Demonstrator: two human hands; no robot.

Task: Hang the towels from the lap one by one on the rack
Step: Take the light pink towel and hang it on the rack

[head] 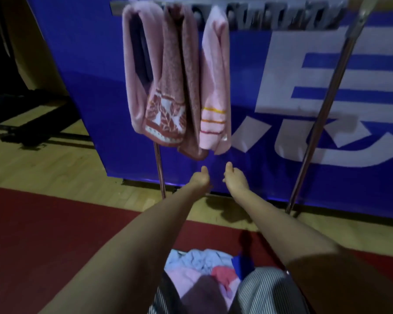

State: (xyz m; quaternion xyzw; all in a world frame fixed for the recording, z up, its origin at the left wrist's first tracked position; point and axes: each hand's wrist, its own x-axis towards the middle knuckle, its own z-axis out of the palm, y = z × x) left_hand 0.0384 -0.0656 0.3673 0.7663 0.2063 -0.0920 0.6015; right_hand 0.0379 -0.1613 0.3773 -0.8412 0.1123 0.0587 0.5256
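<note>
pink towels point(214, 75): hung on rack point(281, 20)
lap pile point(197, 268): towels lay
left hand point(201, 180), right hand point(235, 177): i held nothing; curl unclear
floor: red mat point(43, 234)

Rack bar point(281, 19) right of hung towels point(213, 87) seemingly bare; blue banner point(89, 87) close behind.

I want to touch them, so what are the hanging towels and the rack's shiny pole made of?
The pink striped towel and the leaf-patterned towel look like soft terry cloth, probably cotton: fuzzy, matte, draping in folds. The rack's pole looks like polished metal, perhaps steel: thin, straight, glinting.
</note>
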